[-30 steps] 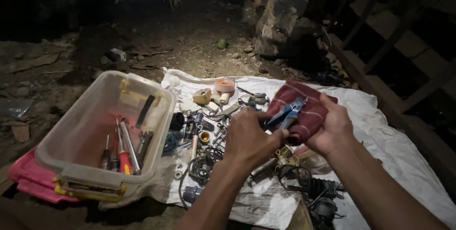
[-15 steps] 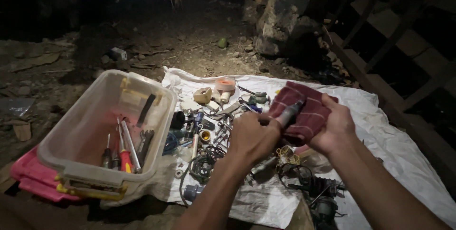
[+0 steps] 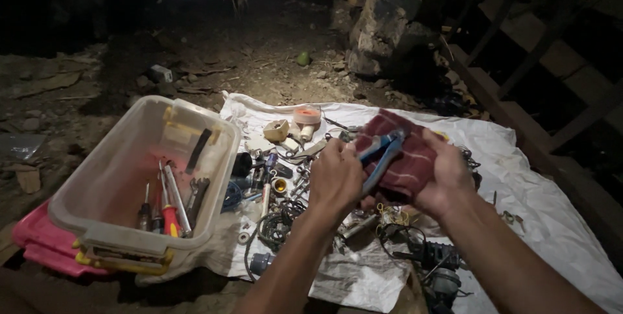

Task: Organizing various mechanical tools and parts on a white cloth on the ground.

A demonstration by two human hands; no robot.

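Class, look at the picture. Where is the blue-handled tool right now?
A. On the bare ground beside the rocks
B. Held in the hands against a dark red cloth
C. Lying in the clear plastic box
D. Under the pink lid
B: the blue-handled tool lies across the dark red cloth, with the left hand and the right hand holding them above the white sheet.

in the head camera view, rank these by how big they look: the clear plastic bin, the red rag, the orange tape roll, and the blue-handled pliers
1. Clear plastic bin, by far.
2. Red rag.
3. Blue-handled pliers.
4. Orange tape roll, though it lies farther from the camera, so it may look smaller than it is.
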